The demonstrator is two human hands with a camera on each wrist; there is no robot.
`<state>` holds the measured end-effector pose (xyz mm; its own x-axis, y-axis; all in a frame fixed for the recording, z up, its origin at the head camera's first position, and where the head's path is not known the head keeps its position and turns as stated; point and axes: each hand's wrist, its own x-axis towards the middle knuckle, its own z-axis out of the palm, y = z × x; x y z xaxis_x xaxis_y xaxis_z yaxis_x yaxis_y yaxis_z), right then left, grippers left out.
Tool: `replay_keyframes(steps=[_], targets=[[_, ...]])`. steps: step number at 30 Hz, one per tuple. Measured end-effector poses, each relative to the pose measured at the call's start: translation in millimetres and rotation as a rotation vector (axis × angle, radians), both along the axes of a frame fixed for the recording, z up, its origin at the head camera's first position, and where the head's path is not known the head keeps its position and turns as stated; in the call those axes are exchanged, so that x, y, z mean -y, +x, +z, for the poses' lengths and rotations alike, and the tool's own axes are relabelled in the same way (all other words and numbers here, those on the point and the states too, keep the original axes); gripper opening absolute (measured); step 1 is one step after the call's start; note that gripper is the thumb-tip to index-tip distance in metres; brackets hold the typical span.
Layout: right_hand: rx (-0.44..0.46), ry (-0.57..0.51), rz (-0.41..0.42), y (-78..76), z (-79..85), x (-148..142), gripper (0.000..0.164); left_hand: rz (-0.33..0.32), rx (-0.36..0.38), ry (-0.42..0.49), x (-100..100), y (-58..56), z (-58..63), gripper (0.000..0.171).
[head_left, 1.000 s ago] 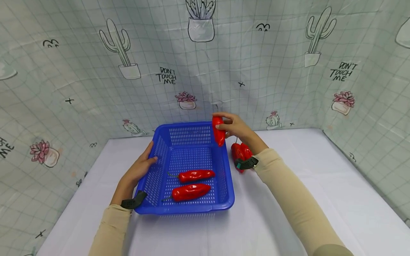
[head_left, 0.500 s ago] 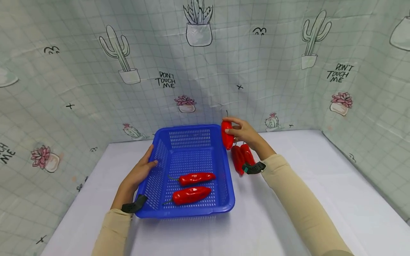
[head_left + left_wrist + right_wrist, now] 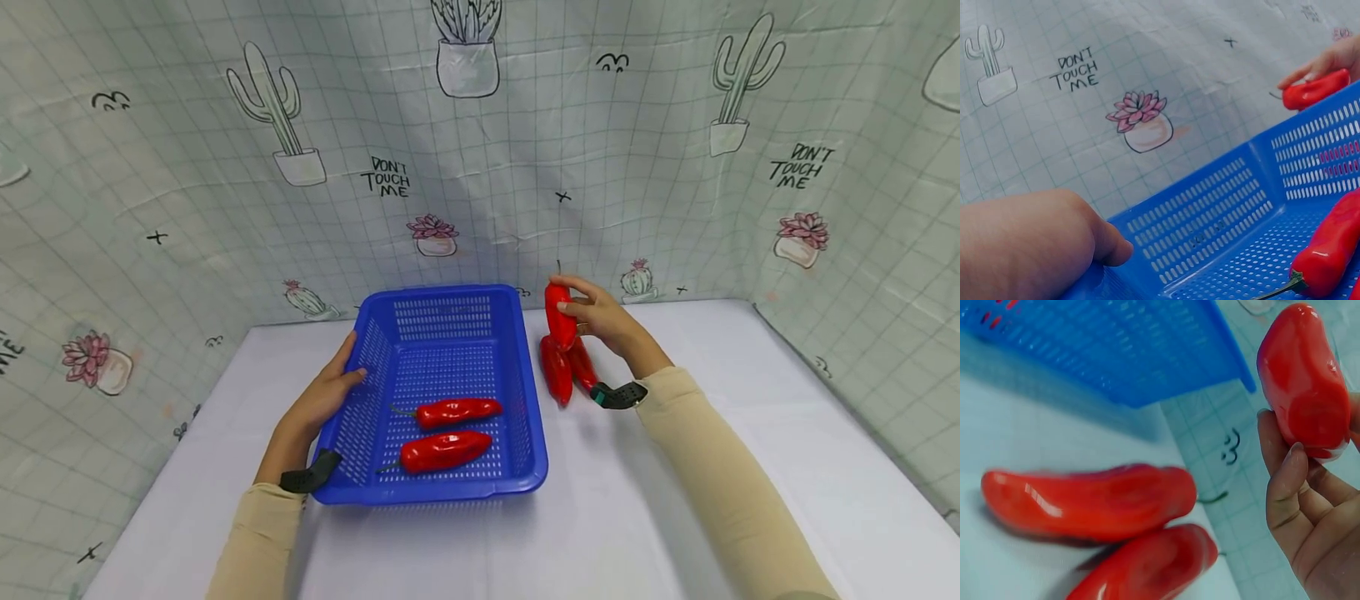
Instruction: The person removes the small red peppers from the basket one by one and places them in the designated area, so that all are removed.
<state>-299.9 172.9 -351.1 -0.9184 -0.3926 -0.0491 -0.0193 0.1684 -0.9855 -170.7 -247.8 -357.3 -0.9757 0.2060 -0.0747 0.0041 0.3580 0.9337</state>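
Observation:
My left hand (image 3: 324, 398) grips the left rim of a blue plastic basket (image 3: 536, 450), its thumb (image 3: 1113, 245) lapping over the edge. Inside the basket lie two red chili peppers, a slimmer one (image 3: 459, 412) behind a thicker one (image 3: 446, 451). To the right of the basket, my right hand (image 3: 603, 318) pinches another red chili pepper (image 3: 559, 312) between thumb and fingers, stem up. Below that pepper, two more red chili peppers rest side by side on the table, the left one (image 3: 1091, 503) and the right one (image 3: 1147, 565) with stems pointing away.
A white-covered table (image 3: 667, 467) bears everything. Behind it hangs a grid-patterned cloth (image 3: 480, 175) with cactus drawings, which also runs along both sides. A dark band (image 3: 618, 395) sits on the right wrist and another band (image 3: 311, 472) on the left.
My right hand has moved the held pepper rightward, from over the basket's back right corner to above the loose peppers on the table. My left hand keeps its grip on the basket.

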Motion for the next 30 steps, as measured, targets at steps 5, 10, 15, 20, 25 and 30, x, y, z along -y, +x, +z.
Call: replay_keyframes(steps=[5, 10, 15, 20, 25, 30], targets=[[0.021, 0.016, -0.012, 0.7, -6.6, -11.5, 0.054, 0.000, 0.011, 0.011, 0.4, -0.4, -0.1, 0.072], [0.011, 0.076, -0.010, 1.6, -12.4, -24.2, 0.053, -0.005, 0.007, 0.022, 1.0, -0.6, -1.2, 0.072], [-0.006, 0.133, -0.029, 3.5, -18.9, -34.7, 0.054, -0.007, 0.003, 0.028, 1.5, -0.8, -2.0, 0.072], [-0.009, 0.162, -0.032, 4.7, -25.0, -41.6, 0.054, 0.000, 0.015, 0.028, 2.6, 0.4, -1.3, 0.072], [0.001, 0.253, -0.031, 4.1, -35.3, -49.0, 0.054, -0.002, 0.013, 0.024, 2.8, 0.3, 0.4, 0.072], [-0.007, 0.306, -0.036, 3.6, -39.7, -54.0, 0.053, -0.001, 0.010, 0.018, 2.2, -0.5, 1.0, 0.072]])
